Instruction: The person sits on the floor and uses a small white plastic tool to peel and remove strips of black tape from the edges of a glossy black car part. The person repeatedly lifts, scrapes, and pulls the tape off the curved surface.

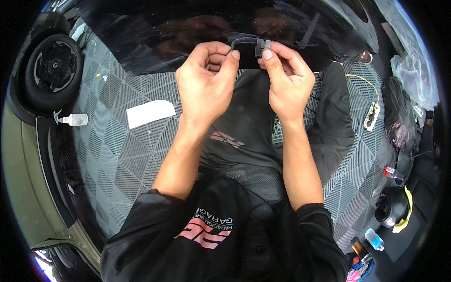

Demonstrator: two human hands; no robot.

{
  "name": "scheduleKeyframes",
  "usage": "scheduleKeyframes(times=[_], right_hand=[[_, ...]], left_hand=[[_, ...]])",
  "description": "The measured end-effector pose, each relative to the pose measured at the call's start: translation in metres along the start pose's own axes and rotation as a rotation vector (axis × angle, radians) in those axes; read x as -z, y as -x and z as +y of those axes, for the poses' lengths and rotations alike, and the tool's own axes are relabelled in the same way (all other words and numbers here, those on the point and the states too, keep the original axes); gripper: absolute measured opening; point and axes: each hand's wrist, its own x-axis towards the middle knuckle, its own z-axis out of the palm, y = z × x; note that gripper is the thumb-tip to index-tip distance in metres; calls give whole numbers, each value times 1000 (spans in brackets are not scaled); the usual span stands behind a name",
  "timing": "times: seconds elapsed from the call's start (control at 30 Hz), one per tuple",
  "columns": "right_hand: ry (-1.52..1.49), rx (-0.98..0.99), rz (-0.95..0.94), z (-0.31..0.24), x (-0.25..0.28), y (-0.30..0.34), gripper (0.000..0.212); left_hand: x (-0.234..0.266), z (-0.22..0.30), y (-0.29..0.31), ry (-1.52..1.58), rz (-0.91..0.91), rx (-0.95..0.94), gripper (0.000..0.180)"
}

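Observation:
A glossy black panel (155, 33) spans the top of the view, with both my hands at its lower edge. My left hand (206, 87) is closed, thumb and index finger pinching the end of a thin dark strip (244, 39). That strip runs across toward my right hand (288, 82). Between the right thumb and index finger is a small grey rectangular piece (263, 45) with a notched look; its exact kind is unclear. The fingertips of both hands partly hide what they grip. My hands are a short gap apart.
Grey grid tiles (112, 164) cover the floor, with a white sheet (150, 114) on them. At left are a spray bottle (75, 120), a wheel (55, 66) and an olive car body (23, 178). At right lie a power strip (372, 116), plastic sheeting (413, 75) and a black round object (391, 207).

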Motion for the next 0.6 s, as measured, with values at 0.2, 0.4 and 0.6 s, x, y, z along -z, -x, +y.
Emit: scheduleKeyframes(times=[0.2,0.4,0.6], right_hand=[[-94,13,48,9,-1,10,18],[-128,9,117,14,-8,10,16],[-88,33,163,14,-12,11,14]], left_hand=[[3,3,-2,-65,-38,-23,17],[10,2,-3,-80,-91,-71,16],[15,-2,-4,-81,-134,-90,18]])
